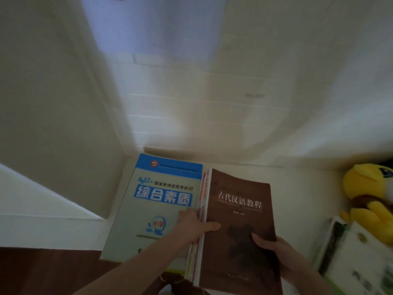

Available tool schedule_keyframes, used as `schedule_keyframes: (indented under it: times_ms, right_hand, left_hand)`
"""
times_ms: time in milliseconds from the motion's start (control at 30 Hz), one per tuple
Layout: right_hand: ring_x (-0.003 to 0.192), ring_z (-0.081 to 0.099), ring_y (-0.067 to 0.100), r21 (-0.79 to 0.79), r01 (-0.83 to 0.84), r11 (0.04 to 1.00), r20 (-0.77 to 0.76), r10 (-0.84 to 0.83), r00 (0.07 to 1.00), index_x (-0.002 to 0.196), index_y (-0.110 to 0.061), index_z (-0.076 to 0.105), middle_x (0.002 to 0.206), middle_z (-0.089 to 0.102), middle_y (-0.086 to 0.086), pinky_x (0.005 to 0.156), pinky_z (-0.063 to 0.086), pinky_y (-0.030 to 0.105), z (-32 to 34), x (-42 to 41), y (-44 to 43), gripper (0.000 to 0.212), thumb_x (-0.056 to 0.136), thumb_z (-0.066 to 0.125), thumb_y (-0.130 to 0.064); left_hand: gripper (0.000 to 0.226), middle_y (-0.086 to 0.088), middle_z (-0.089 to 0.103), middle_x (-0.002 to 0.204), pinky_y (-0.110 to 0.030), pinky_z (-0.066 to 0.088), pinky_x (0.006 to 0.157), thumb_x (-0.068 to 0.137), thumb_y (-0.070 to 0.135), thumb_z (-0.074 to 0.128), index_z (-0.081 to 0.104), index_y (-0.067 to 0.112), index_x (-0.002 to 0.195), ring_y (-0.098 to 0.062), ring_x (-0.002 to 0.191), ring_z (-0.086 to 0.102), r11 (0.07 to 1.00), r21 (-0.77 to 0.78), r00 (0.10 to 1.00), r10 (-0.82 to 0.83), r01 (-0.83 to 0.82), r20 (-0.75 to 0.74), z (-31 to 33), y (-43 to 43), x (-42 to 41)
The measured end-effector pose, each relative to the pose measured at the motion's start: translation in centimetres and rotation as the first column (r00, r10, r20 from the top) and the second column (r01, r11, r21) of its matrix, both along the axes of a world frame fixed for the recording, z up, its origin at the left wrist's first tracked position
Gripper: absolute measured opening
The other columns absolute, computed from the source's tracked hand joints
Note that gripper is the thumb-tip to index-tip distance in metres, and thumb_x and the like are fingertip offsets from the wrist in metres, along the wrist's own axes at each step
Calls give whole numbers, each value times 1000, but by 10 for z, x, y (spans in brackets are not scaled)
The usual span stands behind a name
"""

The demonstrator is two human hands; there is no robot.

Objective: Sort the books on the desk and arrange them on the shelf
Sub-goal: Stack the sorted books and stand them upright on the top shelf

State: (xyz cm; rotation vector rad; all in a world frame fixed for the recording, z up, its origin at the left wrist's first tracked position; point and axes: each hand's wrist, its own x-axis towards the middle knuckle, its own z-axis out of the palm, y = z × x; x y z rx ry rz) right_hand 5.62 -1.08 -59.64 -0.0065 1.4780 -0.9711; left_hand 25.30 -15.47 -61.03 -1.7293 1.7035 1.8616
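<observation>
Matt brown paper book cover (pixel 240 220), glossy blue-white book cover (pixel 157 201), fuzzy yellow plush toy (pixel 370 199)

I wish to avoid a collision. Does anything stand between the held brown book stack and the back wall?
Nothing visible does. Behind the brown book stack the surface is bare up to the back wall; the blue book lies left, the plush toy right.

- The brown book (pixel 240 209) runs off the bottom edge; the right hand (pixel 274 248) has its fingers hidden under it.
- The thin books (pixel 202 194) below it show only their edges beside the left hand (pixel 191 225).
- Right of the right hand, the yellow plush toy (pixel 365 188) is cut off and a green-white book (pixel 357 258) is blurred.
</observation>
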Motion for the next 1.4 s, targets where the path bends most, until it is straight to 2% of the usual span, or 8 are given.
schedule_keyframes:
  times_ms: [167, 533, 700, 833, 1033, 1200, 1300, 1400]
  right_hand:
    - [97, 67, 45, 39, 82, 996, -17, -81, 997, 117, 6, 63, 110, 68, 27, 82, 56, 50, -9, -28, 23, 46, 73, 73, -4]
    - [98, 67, 41, 95, 46, 994, -130, -33, 991, 116, -4, 65, 112, 69, 22, 94, 50, 54, -27, -38, 30, 54, 65, 82, -9]
    - [144, 14, 32, 302, -184, 936, -702, 349, 621, 154, -20, 13, 156, 11, 10, 116, 21, 50, -26, -41, 31, 124, 59, 90, -42]
    - [145, 10, 28, 263, -345, 901, -814, 399, 422, 152, -30, 11, 158, 4, 5, 116, 18, 48, -9, -29, 30, 139, 37, 66, -89]
    - [145, 15, 18, 0, -391, 920, -769, 250, 589, 143, -40, 22, 157, 13, -7, 118, 24, 43, 6, 6, 9, 98, 65, 81, -50]
    - [136, 37, 15, -219, -335, 916, -440, 214, 872, 142, -38, 24, 152, 30, -2, 106, 44, 36, -11, 85, -52, 100, 66, 88, -34]
    - [132, 44, 18, -123, -244, 962, -237, 211, 948, 152, -23, 16, 152, 34, 3, 105, 43, 38, -25, 122, -85, 114, 65, 87, -38]
    - [100, 68, 21, -47, -200, 979, -161, 190, 968, 133, -13, 45, 117, 67, 3, 88, 56, 43, -36, 138, -101, 100, 51, 92, -47]
  left_hand:
    - [59, -8, 64, 121, -27, 49, 94, 73, 39, 79, 61, 11, 121, -21, 110, 62, 996, 65, 998, -67, 68, -20, -7, 15, -42]
    - [56, -15, 65, 119, -32, 50, 94, 71, 11, 81, 60, -1, 122, -27, 108, 63, 959, 283, 1000, 0, 0, 0, -37, 16, -56]
    - [117, -17, 17, 154, -38, 23, 114, 67, 44, 81, 8, 5, 150, -32, 144, 16, 973, -66, 967, -212, 223, 141, -22, 21, -57]
    - [96, -14, 25, 147, -30, 27, 111, 75, 32, 78, 20, 12, 148, -26, 138, 28, 958, -221, 982, -188, 182, -4, -2, 23, -55]
    - [62, 7, 31, 134, -34, 31, 111, 84, 25, 70, 40, 27, 139, -9, 122, 34, 928, -372, 976, -72, -10, -206, 36, 11, -8]
    - [64, -15, 37, 135, -39, 39, 99, 81, 17, 74, 43, 11, 137, -32, 126, 39, 833, -541, 983, 176, -120, 54, 29, -39, 88]
    - [95, -15, 47, 136, -50, 38, 104, 62, 53, 82, 42, 10, 137, -37, 123, 46, 919, -370, 949, 227, -135, 218, -29, -72, 149]
    - [106, -9, 64, 119, -52, 50, 93, 43, 73, 79, 52, 15, 128, -29, 105, 63, 947, -199, 945, 284, -251, 160, -77, -91, 180]
